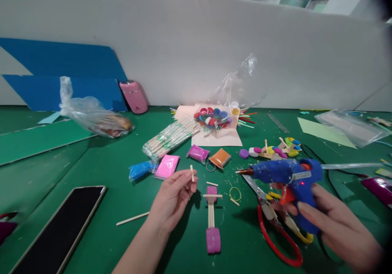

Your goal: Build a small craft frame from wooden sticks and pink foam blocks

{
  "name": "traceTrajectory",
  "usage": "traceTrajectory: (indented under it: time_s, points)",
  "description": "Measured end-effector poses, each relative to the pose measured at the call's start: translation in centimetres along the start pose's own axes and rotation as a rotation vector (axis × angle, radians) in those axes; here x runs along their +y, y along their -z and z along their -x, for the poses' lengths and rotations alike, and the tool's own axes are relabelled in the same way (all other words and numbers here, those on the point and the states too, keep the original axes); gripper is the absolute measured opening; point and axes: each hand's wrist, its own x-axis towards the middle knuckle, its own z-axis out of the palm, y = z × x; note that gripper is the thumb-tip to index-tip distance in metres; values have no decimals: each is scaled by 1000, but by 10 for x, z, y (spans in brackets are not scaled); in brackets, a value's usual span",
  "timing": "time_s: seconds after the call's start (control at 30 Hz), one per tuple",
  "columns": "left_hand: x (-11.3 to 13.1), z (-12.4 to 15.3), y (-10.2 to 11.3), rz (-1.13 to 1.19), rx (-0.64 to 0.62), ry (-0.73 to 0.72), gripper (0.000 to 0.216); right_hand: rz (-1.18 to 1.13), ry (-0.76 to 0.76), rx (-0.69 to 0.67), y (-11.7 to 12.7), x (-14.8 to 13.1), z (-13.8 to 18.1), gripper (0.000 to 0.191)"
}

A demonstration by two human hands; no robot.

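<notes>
Pinched in my left hand [177,198] is a short wooden stick [192,172], held upright above the table. My right hand [332,221] is wrapped round a blue glue gun [278,172], its nozzle pointing left and a clear glue stick [352,166] out of its back. Between my hands lies a small assembly of wooden sticks [211,216] with pink-purple clay pieces [213,240] at both ends and a crosswise stick near the far end. Short stick pieces [234,202] and a yellow rubber band [235,194] lie beside it. Red-handled scissors [280,237] rest under the glue gun.
Clay packets [167,166], a bag of wooden sticks [171,137] and bottle caps in clear plastic [214,118] lie farther back. A phone [61,229] is at the left, a pink flask [134,97] by the wall. Small capped pieces [275,149] and a black cable [329,184] are at right.
</notes>
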Motion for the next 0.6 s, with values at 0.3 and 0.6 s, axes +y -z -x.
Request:
traceTrajectory:
  time_s: [0.3,0.6]
  points:
    - [-2,6,-4,33,-42,17,7,158,164,-45,-68,-18,0,17]
    - [0,9,-4,41,-74,33,8,435,266,15,-73,-15,2,26]
